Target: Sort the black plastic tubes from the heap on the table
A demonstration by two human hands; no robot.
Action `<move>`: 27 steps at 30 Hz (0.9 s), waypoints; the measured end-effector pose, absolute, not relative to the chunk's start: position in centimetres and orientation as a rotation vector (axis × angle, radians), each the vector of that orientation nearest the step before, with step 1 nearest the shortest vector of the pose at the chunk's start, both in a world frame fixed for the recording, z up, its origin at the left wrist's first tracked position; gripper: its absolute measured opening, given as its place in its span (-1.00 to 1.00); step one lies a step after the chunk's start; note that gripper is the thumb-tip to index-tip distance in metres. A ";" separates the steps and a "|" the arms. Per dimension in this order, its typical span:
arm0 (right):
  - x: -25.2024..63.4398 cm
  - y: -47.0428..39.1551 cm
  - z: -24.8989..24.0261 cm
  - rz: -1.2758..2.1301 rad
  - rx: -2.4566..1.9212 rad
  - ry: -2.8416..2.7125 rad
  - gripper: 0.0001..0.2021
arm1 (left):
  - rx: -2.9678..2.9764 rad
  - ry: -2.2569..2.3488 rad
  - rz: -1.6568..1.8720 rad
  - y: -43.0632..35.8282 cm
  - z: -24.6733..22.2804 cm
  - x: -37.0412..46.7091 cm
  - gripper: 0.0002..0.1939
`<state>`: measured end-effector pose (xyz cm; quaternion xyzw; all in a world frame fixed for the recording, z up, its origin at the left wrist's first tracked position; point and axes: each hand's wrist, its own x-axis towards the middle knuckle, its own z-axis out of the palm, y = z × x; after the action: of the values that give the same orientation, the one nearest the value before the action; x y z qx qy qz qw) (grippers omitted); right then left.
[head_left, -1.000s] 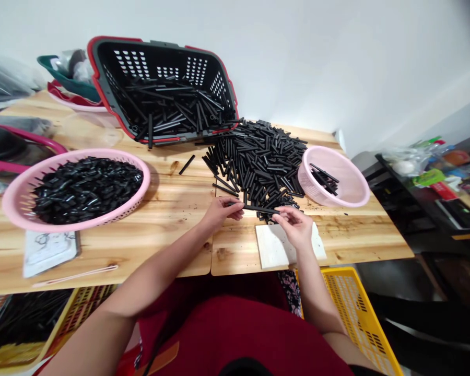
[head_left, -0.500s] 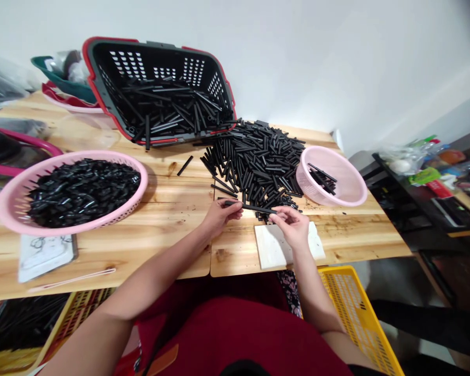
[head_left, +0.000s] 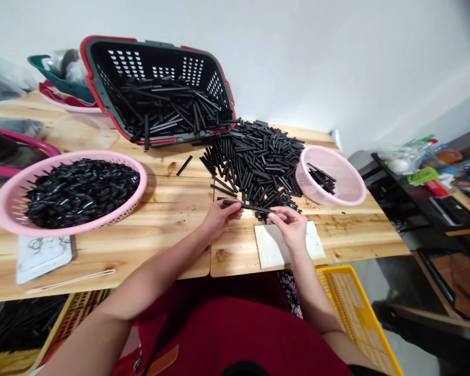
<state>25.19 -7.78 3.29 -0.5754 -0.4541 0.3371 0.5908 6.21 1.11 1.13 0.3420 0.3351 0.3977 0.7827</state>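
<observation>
Head view: both hands share one black tube (head_left: 247, 207).
Left hand (head_left: 219, 215): grip pinches its left end.
Right hand (head_left: 293, 225): grip pinches its right end, level above the desk (head_left: 172, 209), near the pile (head_left: 254, 156).

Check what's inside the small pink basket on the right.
The small pink basket holds a few black tubes lying against its left inner wall; the remaining interior is bare pink. Its near rim hides the lowest part.
</observation>
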 end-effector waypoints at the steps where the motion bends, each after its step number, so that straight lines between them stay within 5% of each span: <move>1: 25.1 -7.8 3.3 0.785 -1.339 -1.057 -0.66 | 0.737 0.727 0.846 1.1 1.2 6.2 -0.43; 27: 20.6 -6.6 2.7 0.806 -1.116 -1.167 -0.80 | 0.751 0.580 0.854 -0.5 1.4 6.8 -0.57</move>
<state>20.59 -6.55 2.66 -0.4854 -0.5075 0.3505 0.6197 6.84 -0.48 1.42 0.3506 0.2706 0.3985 0.8031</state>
